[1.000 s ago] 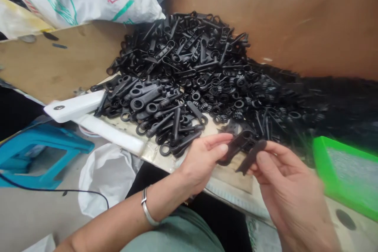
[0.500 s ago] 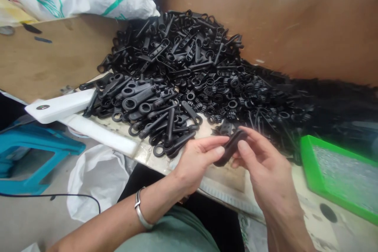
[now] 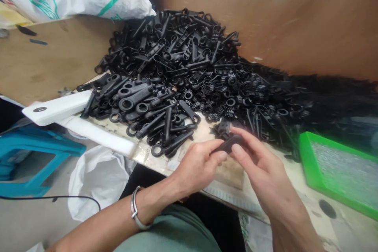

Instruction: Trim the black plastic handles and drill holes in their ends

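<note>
Between my two hands is a black plastic handle piece (image 3: 229, 143), held just above the front of the table. My left hand (image 3: 199, 163) pinches its left end with thumb and fingers. At the other end, my right hand (image 3: 261, 159) grips it between thumb and fingertips; some of those fingers are hidden behind it. Just beyond the hands lie small black parts (image 3: 222, 126). To the left, a heap of black handles with ring-shaped ends (image 3: 138, 102) rests along the table's front edge.
A large pile of black parts (image 3: 189, 47) covers the back, with ring pieces (image 3: 230, 102) in its middle. On the right stands a green tray (image 3: 307, 157) of small shiny pieces. White bars (image 3: 100, 136), a blue stool (image 3: 38, 141) and a white sack (image 3: 94, 181) are at left.
The black handle piece has turned flatter between my hands, from a steep slant to a nearly level one. Both hands still hold it. The view has shifted slightly.
</note>
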A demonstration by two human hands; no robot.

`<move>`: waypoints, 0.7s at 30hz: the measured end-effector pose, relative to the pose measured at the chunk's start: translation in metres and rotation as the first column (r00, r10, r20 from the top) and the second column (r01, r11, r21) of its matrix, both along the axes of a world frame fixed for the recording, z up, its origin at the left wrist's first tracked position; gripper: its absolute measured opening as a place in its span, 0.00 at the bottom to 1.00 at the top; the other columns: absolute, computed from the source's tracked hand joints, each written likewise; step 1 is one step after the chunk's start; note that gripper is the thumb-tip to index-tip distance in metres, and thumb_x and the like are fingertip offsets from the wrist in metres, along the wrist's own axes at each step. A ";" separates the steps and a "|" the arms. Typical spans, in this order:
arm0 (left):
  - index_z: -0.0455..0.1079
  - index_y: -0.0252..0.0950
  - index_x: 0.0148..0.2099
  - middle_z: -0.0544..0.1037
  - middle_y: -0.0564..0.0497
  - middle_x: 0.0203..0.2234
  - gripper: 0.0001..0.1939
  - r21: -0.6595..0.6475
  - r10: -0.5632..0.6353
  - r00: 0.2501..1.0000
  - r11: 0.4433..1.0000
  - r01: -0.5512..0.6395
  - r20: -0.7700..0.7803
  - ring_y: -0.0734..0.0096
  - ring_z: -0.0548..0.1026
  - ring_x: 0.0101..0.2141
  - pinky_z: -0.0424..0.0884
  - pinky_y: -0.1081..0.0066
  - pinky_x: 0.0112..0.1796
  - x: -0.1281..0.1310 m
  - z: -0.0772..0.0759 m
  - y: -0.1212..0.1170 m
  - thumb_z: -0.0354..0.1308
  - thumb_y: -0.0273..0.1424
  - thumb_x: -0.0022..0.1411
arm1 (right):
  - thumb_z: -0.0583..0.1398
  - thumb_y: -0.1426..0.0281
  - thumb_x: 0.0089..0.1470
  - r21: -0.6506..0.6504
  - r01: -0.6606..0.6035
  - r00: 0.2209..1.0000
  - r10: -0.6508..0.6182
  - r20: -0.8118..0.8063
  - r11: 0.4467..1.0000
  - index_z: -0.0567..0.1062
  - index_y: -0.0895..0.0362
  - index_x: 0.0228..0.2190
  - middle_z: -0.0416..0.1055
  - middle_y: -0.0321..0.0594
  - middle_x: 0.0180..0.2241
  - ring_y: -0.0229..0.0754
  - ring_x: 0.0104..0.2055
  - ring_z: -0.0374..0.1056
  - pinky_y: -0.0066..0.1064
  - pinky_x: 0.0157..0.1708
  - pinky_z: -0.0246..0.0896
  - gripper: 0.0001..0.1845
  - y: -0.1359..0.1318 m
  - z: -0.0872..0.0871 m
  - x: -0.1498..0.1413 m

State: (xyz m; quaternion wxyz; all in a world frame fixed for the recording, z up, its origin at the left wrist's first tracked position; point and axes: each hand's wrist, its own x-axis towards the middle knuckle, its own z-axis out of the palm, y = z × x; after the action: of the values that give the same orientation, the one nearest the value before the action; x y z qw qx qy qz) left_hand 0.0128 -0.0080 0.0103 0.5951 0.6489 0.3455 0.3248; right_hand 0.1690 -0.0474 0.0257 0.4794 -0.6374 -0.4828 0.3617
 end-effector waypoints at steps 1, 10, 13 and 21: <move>0.75 0.34 0.48 0.76 0.51 0.33 0.12 0.025 0.003 1.000 1.000 -0.003 -0.014 0.71 0.70 0.32 0.65 0.71 0.37 0.000 -0.001 -0.001 0.53 0.31 0.68 | 0.66 0.54 0.55 -0.023 -0.039 0.995 0.037 -0.091 0.999 0.76 0.50 0.52 0.74 0.44 0.53 0.49 0.53 0.72 0.39 0.48 0.74 0.25 0.000 -0.001 0.001; 0.75 0.36 0.52 0.79 0.50 0.39 0.14 0.112 -0.060 0.998 0.992 0.058 0.018 0.70 0.75 0.37 0.68 0.74 0.40 -0.001 0.007 -0.001 0.55 0.29 0.67 | 0.70 0.59 0.52 0.035 0.142 0.958 -0.129 -0.256 0.989 0.81 0.50 0.41 0.80 0.39 0.37 0.41 0.37 0.76 0.29 0.39 0.75 0.15 -0.004 -0.010 -0.011; 0.78 0.37 0.49 0.77 0.54 0.28 0.13 0.104 0.020 0.999 0.994 -0.015 -0.045 0.74 0.70 0.27 0.65 0.74 0.33 0.003 0.005 -0.002 0.55 0.30 0.66 | 0.69 0.60 0.51 0.059 0.237 0.966 -0.229 -0.119 0.970 0.82 0.51 0.40 0.79 0.38 0.34 0.39 0.31 0.74 0.26 0.32 0.74 0.14 -0.005 -0.012 -0.015; 0.79 0.31 0.37 0.74 0.51 0.27 0.11 -0.419 0.109 0.917 0.905 0.069 0.385 0.74 0.68 0.30 0.63 0.74 0.34 0.017 0.002 0.005 0.62 0.34 0.61 | 0.67 0.56 0.54 0.028 0.111 0.981 -0.105 -0.163 0.993 0.77 0.48 0.50 0.78 0.40 0.44 0.44 0.41 0.76 0.33 0.39 0.76 0.23 0.006 -0.008 0.003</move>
State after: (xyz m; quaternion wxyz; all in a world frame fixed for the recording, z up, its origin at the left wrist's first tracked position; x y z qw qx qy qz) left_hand 0.0302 -0.0025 0.0126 0.7762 0.4200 0.2858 0.3735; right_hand 0.1720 -0.0414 0.0174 0.5474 -0.6223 -0.4139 0.3764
